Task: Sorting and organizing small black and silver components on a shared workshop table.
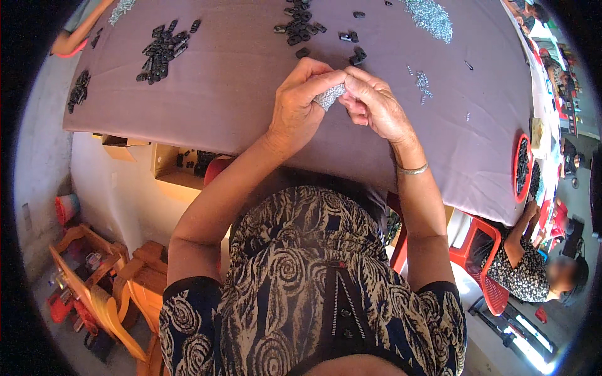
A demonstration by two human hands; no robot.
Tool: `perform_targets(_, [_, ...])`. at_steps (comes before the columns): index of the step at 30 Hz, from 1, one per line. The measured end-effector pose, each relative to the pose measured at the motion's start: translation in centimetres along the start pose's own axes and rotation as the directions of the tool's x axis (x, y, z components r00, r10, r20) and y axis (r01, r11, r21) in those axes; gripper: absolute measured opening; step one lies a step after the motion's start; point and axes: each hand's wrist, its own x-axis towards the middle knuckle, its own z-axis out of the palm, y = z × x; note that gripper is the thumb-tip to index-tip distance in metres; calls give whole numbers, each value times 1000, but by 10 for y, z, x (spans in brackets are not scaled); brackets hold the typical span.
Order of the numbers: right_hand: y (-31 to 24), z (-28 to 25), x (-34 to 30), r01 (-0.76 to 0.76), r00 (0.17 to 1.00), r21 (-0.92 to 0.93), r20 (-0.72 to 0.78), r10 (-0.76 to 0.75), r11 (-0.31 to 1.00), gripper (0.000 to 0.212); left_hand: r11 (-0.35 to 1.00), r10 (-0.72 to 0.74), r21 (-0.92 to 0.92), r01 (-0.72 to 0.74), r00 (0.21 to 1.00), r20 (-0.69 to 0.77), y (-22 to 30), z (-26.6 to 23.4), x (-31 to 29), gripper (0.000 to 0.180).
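Above the near part of the table, my left hand (296,106) is closed around a silvery-grey, speckled clump (328,98); its exact kind is not clear. My right hand (380,108) meets it at the fingertips, thumb and fingers pinched together beside the clump. Whatever lies in that pinch is hidden. Just beyond my hands are a few loose small black plastic parts (357,56), with a longer heap of black parts (300,26) behind them. To the right lies a small scatter of tiny metal springs (422,81).
A purple-grey cloth covers the table (219,100). Another black heap (163,53) lies left, a big spring pile (429,19) far right. A red basket (522,168) of black parts sits by the right edge. Someone (520,263) sits at right; another person's arm (81,28) reaches in far left.
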Motion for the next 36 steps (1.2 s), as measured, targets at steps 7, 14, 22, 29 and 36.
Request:
perform_targets(7, [-3,-3,-1,15,1000,9,21,-15,1000,22,996,-8,-85,11,1000,27,4,0,3,37])
perform_targets(14, [0,1,1,41,998,-45,-51,-43,998,15,982,-101,-164,98,995,-11,-8,3,-3,34])
perform_targets(22, [7,0,3,157,967,-288,-148,-206,945,13,950,-273,-126,286,955,114,-9,1,-6,35])
perform_targets(29, [6,4,2,243,918,-511,-154,-366,824,14,958,-259,-96,269,960,105,-10,3,-7,30])
perform_targets(36, [12,0,4,293,862,-691,-109,-496,661,12,967,-253,63,247,962,103,-3,4,-4,31])
